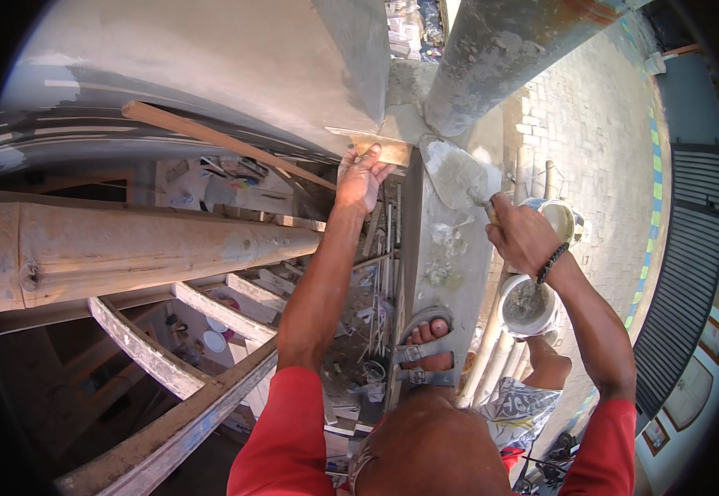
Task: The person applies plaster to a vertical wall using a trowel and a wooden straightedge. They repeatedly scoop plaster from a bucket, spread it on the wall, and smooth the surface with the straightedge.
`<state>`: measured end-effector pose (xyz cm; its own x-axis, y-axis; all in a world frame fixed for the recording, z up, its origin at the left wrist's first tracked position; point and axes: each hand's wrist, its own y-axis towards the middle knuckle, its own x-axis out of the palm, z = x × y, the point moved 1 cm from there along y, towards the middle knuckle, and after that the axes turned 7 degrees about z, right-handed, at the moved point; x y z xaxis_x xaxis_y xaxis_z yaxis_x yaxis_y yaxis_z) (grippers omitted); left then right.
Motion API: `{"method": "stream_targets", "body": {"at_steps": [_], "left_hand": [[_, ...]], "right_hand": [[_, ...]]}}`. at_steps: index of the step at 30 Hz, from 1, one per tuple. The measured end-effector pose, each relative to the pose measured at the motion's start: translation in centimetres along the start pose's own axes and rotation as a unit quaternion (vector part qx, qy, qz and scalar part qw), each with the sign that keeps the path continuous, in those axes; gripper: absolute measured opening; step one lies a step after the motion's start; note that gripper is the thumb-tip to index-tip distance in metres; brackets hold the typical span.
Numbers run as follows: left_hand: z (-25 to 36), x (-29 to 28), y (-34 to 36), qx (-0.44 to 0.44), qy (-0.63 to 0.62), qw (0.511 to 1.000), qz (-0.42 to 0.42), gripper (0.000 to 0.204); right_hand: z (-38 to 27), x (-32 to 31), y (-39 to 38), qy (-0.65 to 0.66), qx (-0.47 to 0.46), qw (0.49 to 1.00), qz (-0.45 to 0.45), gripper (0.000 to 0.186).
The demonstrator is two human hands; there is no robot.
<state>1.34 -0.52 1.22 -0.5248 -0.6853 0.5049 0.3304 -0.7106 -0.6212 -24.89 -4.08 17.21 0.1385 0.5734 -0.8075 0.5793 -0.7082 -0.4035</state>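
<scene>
My left hand [359, 178] reaches forward to the wall's lower corner and pinches a small yellowish wooden board [394, 154] between thumb and fingers. The board lies against the wall's bottom edge. My right hand [523, 236] is wrapped round the handle of a trowel [459, 175]. Its broad blade rests on or just above the narrow concrete ledge [446, 273], close to the foot of a round grey column [492, 66]. Grey mortar coats the blade. A white bucket [529, 306] of grey mortar is below my right forearm, and another pale bucket [559, 217] lies beyond my right wrist.
My sandaled foot [426, 339] stands on the ledge. Left of it is a drop with debris below, crossed by a thick bamboo pole [145, 252], a wooden strip [219, 140] and a whitish frame [186, 413]. Patterned cloth [521, 407] and a bare limb show below the mortar bucket.
</scene>
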Motion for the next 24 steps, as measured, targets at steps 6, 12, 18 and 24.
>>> {"method": "stream_targets", "body": {"at_steps": [6,12,18,24], "left_hand": [[0.0,-0.3,0.0,-0.003,0.005,1.0,0.01,0.041],[0.0,-0.4,0.1,-0.003,0.006,1.0,0.014,0.041],[0.0,-0.2,0.3,-0.004,-0.004,1.0,0.013,0.042],[-0.3,-0.1,0.3,-0.004,-0.009,1.0,0.021,0.043]], "right_hand": [[-1.0,0.9,-2.1,0.0,0.004,0.999,-0.045,0.024],[-2.4,1.4,-2.8,0.048,-0.009,0.999,-0.01,0.025],[-3.8,2.8,0.8,0.066,0.051,0.996,0.039,0.024],[-4.5,3.7,0.4,0.059,0.064,0.996,0.007,0.025]]}}
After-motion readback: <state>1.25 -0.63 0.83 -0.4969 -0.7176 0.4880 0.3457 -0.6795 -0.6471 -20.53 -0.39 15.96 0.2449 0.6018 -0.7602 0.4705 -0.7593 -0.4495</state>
